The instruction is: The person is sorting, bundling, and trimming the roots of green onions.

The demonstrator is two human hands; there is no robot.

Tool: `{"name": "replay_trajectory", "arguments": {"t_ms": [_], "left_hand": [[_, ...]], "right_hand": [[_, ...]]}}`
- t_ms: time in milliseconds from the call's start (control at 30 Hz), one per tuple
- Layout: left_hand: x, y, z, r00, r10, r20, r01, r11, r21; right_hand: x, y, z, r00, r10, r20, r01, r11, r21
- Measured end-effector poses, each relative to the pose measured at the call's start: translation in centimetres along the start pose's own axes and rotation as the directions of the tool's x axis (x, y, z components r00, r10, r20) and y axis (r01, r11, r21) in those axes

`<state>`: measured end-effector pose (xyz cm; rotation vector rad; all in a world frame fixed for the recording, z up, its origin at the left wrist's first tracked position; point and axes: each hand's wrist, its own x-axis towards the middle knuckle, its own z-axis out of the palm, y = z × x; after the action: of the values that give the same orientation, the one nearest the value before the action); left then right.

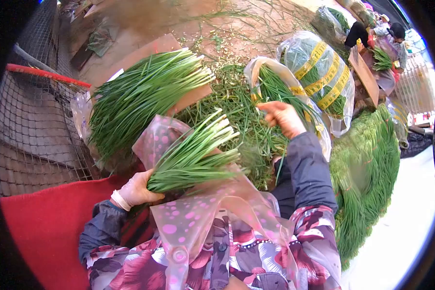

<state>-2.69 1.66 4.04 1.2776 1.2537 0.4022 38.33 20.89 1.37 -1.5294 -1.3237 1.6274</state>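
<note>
Right now my left hand [136,191] is clenched around one bunch of chives [191,157] at centre frame, the stalks fanning up and right from the grip. My right hand [283,117], upper centre, pinches strands from the loose chive pile [237,104]. I count two taped wrapped bundles [319,77] at upper right and one larger bunch [140,94] at upper left.

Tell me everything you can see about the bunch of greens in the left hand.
The bunch of greens is a sheaf of long, thin green stalks with pale whitish cut ends, like chives or garlic chives. The left hand, in a light glove, grips it at the leafy end, so the pale ends fan up and to the right. It lies tilted over a clear plastic apron with pink dots, and looks fresh and untied. The right hand is apart from it, reaching into loose greens.
</note>
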Motion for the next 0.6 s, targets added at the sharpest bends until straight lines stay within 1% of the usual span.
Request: {"name": "replay_trajectory", "arguments": {"t_ms": [33,67,100,133,200,233,267,300,333,367,400,433,467,533,600], "left_hand": [[0.2,0.0,0.0,1.000,0.005,0.000,-0.005,1.000,0.000],[0.5,0.1,0.1,0.999,0.030,-0.039,-0.024,0.989,0.144],[0.7,0.1,0.3,0.995,0.061,-0.075,-0.038,0.958,0.284],[0.8,0.3,0.5,0.995,0.071,-0.073,-0.047,0.958,0.284],[0.9,0.6,1.4,0.958,0.184,-0.222,-0.059,0.880,0.472],[1.1,0.4,1.8,0.933,0.242,-0.267,-0.046,0.814,0.579],[1.2,0.2,2.0,0.919,0.272,-0.284,-0.037,0.780,0.625],[1.4,0.3,2.1,0.916,0.278,-0.290,-0.021,0.753,0.658],[1.5,0.8,2.3,0.887,0.344,-0.307,-0.056,0.742,0.668],[1.8,1.1,2.6,0.870,0.361,-0.337,-0.041,0.732,0.680],[1.9,0.7,2.6,0.892,0.314,-0.326,0.002,0.717,0.697],[2.2,1.3,2.9,0.863,0.374,-0.341,-0.039,0.721,0.692],[2.6,1.2,2.9,0.862,0.387,-0.327,-0.056,0.714,0.698],[3.2,0.6,3.0,0.873,0.371,-0.317,-0.057,0.722,0.690],[3.4,0.1,3.0,0.869,0.381,-0.315,-0.065,0.719,0.692]], "right_hand": [[-1.0,-1.6,1.7,0.995,-0.010,0.099,0.012,1.000,-0.013],[-1.7,-2.8,3.6,0.980,-0.019,0.196,0.025,0.999,-0.026],[-1.8,-3.1,5.0,0.967,-0.059,0.247,0.106,0.977,-0.185],[-1.9,-3.3,6.2,0.950,-0.088,0.301,0.191,0.923,-0.335],[-1.8,-4.1,7.6,0.966,0.076,0.246,0.047,0.887,-0.459],[-1.6,-3.7,8.0,0.969,0.009,0.246,0.099,0.900,-0.424],[-1.2,-2.8,8.0,0.971,-0.061,0.231,0.152,0.905,-0.398],[-0.9,-2.0,8.4,0.961,-0.153,0.232,0.237,0.886,-0.398],[-0.9,-1.6,8.9,0.943,-0.242,0.227,0.317,0.858,-0.404],[-1.5,-2.6,9.3,0.940,-0.224,0.256,0.287,0.926,-0.244],[-1.2,-0.7,10.4,0.933,-0.213,0.289,0.197,0.977,0.081],[-1.9,-1.3,10.9,0.945,-0.213,0.247,0.197,0.976,0.089],[-2.1,-1.3,11.1,0.965,-0.156,0.210,0.155,0.988,0.025],[-0.9,1.0,11.6,0.978,-0.030,0.205,0.008,0.994,0.107],[0.0,2.3,11.5,0.980,0.025,0.197,-0.044,0.995,0.093]]}}
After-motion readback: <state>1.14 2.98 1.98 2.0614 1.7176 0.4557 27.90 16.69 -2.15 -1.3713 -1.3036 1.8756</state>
